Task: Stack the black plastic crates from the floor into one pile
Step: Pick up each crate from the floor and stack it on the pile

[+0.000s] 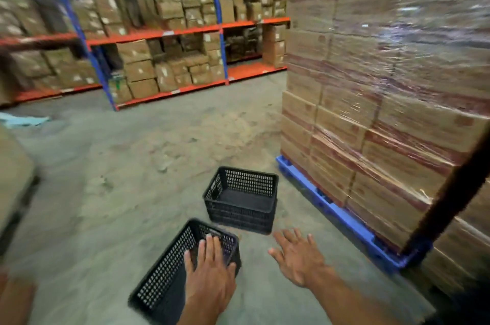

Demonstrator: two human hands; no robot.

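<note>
A black perforated plastic crate (pixel 164 271) lies on the concrete floor near the bottom of the view, angled to the left. My left hand (pixel 209 269) hovers over its right end with fingers spread, and whether it touches the rim is unclear. Just beyond stands a short pile of black crates (pixel 241 200), nested one in another, open side up. My right hand (pixel 298 255) is open above bare floor, to the right of the near crate and in front of the pile, holding nothing.
A tall shrink-wrapped load of cardboard boxes (pixel 384 86) on a blue pallet (pixel 339 216) stands close on the right. Orange and blue racking (pixel 164 33) full of boxes lines the back. Another box (pixel 13 171) sits at the left edge.
</note>
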